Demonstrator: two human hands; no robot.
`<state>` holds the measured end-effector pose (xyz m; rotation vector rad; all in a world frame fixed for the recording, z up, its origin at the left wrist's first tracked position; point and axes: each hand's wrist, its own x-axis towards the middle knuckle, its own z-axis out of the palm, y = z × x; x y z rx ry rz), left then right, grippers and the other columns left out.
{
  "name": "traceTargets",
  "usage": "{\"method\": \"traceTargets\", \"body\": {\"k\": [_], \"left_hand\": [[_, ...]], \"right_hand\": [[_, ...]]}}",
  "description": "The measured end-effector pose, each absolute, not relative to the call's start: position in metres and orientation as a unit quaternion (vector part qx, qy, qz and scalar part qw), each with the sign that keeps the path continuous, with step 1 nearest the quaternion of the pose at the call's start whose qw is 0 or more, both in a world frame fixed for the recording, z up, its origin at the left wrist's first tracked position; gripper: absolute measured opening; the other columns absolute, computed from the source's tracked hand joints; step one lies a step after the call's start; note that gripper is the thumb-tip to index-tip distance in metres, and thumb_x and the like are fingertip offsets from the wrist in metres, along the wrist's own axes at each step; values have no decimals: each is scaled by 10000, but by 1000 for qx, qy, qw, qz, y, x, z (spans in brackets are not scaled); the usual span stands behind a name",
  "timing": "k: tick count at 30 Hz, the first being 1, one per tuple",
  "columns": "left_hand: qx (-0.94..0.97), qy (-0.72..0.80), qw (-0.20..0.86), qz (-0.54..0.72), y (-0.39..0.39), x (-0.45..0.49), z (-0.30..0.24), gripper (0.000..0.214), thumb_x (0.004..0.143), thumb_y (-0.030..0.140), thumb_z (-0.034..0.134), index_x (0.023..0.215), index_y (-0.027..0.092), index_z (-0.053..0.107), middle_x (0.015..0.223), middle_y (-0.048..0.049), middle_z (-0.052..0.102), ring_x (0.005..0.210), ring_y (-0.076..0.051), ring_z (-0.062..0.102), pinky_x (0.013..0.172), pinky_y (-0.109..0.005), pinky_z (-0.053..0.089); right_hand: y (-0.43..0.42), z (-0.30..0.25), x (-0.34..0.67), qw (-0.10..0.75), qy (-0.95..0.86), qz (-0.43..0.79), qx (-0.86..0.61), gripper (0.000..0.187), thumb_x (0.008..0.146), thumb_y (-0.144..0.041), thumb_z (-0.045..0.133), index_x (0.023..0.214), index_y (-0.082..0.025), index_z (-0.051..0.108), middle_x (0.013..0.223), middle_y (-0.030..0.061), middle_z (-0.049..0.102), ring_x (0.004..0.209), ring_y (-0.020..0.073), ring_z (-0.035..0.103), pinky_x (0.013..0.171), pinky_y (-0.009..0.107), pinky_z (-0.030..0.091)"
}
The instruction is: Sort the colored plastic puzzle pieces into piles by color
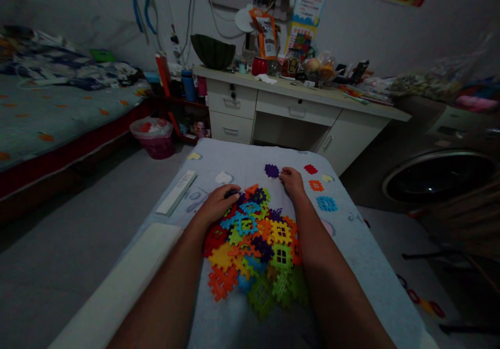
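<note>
A heap of colourful plastic interlocking building pieces [247, 226] lies on the cloth-covered table between my forearms. Some are notched squares, others window-shaped. At the heap's far left edge, my left hand [219, 203] has thumb and fingers closed around a dark purple piece, mostly hidden by the fingers. Beyond the heap, my right hand [292, 181] is curled, its fingertips at the right edge of a flat purple notched piece [271, 171]. To the right of that hand, a red piece [311, 169], an orange piece [316, 185] and blue pieces [327, 203] lie in a column.
On the table's left side lie a long pale box [177, 192] and a white panel [148, 255]. Behind the table [250, 153] stands a cluttered white desk [234, 101]. A pink bin [156, 140] and bed [70, 114] are left, a washing machine [422, 146] right.
</note>
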<state>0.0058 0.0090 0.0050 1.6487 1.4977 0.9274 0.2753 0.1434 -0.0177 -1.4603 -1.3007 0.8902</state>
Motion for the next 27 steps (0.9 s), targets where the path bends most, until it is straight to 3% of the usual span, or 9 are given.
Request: {"method": "traceTargets", "body": {"k": [3, 10, 17, 23, 27], "left_hand": [[642, 581, 352, 356, 9, 6, 4, 437, 799, 473, 560, 1126, 206, 671, 1158, -70, 691, 1065, -265, 631, 949, -404, 486], [642, 576, 353, 362, 9, 6, 4, 427, 802, 465, 548, 1120, 206, 667, 1091, -60, 705, 1049, -262, 635, 935, -402, 492], [651, 577, 340, 358, 11, 7, 3, 399, 816, 451, 542, 1101, 203, 670, 1126, -65, 699, 1055, -257, 634, 948, -397, 486], [655, 579, 330, 357, 12, 7, 2, 394, 818, 430, 537, 1108, 199, 670, 1127, -70, 699, 1062, -259, 630, 967, -406, 477], [656, 576, 331, 358, 11, 6, 2, 392, 817, 426, 534, 1107, 200, 672, 1131, -70, 696, 1081, -259, 625, 979, -401, 473]], "right_hand": [[141, -22, 281, 455, -574, 342, -589, 346, 630, -251, 607, 964, -169, 646, 932, 47, 686, 745, 152, 622, 703, 291, 515], [128, 3, 287, 402, -651, 363, -532, 274, 692, -253, 598, 934, -154, 680, 890, 48, 698, 777, 169, 626, 785, 328, 513], [104, 50, 255, 228, -823, 339, -394, 224, 806, -264, 616, 994, -181, 705, 1052, 57, 711, 988, 188, 635, 902, 339, 480], [90, 38, 224, 104, -872, 237, -415, 554, 760, -459, 729, 1236, -198, 618, 1268, 118, 638, 1189, 282, 562, 1033, 425, 394], [91, 27, 222, 99, -879, 228, -406, 446, 778, -414, 725, 1164, -205, 646, 1191, 101, 653, 1124, 258, 574, 999, 397, 396]]}}
